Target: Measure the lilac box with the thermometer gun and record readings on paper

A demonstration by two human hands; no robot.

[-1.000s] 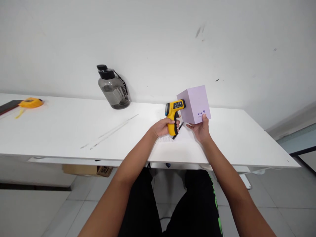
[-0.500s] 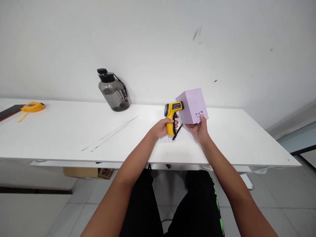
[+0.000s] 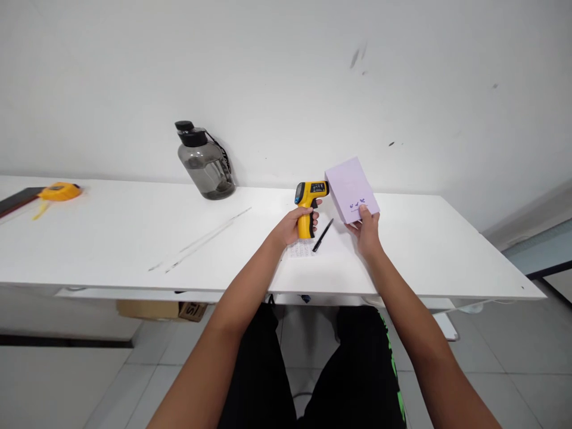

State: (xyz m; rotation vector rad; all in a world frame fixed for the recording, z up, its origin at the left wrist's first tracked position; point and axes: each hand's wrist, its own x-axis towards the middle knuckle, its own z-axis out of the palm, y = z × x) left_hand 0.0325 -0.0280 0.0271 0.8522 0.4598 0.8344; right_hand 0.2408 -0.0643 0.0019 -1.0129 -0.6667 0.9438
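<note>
My left hand (image 3: 291, 227) is wrapped round the handle of a yellow and black infrared thermometer (image 3: 306, 223), a finger near its trigger. The thermometer's nose points right, close to a lilac box (image 3: 351, 185); whether they touch I cannot tell. My right hand (image 3: 367, 231) grips the box by its lower edge, thumb on the face with small purple marks. The box is tilted, with that face towards me. Below and between my hands lie a black pen (image 3: 322, 236) and a white sheet with faint print (image 3: 300, 249), partly behind my left hand.
A grey water bottle (image 3: 208, 170) with a black lid stands against the wall at the back left. Far left on the white table (image 3: 111, 238) are a yellow tape measure (image 3: 60, 191) and a dark flat object (image 3: 18, 201). Below is a cardboard box (image 3: 149, 309).
The lilac box has turned in my right hand, so its marked face shows more and its left side less. The thermometer has shifted slightly left and up, uncovering more of the pen.
</note>
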